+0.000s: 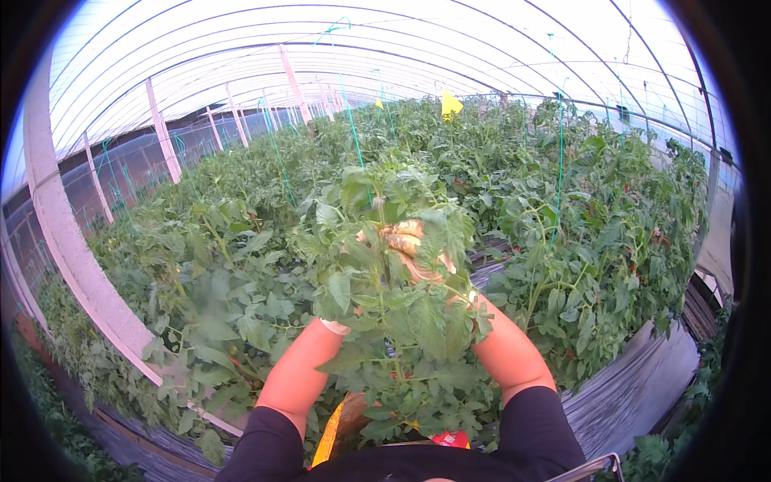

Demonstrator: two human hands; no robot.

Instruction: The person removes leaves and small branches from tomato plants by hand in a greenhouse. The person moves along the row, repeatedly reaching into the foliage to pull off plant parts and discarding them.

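Note:
A leafy tomato plant (pixel 380 289) stands upright right before me, between my two forearms. My right hand (pixel 412 244), in a pale glove with brownish stains on the fingers, is at the upper part of the plant. Its fingers curl toward the main stem, and leaves cover part of the hand, so its grip is unclear. My left hand (pixel 361 236) is almost wholly hidden behind foliage on the stem's other side; only small bits of it and the white cuff (pixel 335 326) at the wrist show. A green twine (pixel 355 135) hangs down to the plant's top.
Dense tomato rows (pixel 241 259) fill the greenhouse. A concrete post (pixel 78 241) leans at the left. Another green twine (pixel 560 162) hangs at the right, and a yellow card (pixel 450 105) stands beyond. Plastic ground film (pixel 638 385) lies at right. A red packet (pixel 450 439) is below me.

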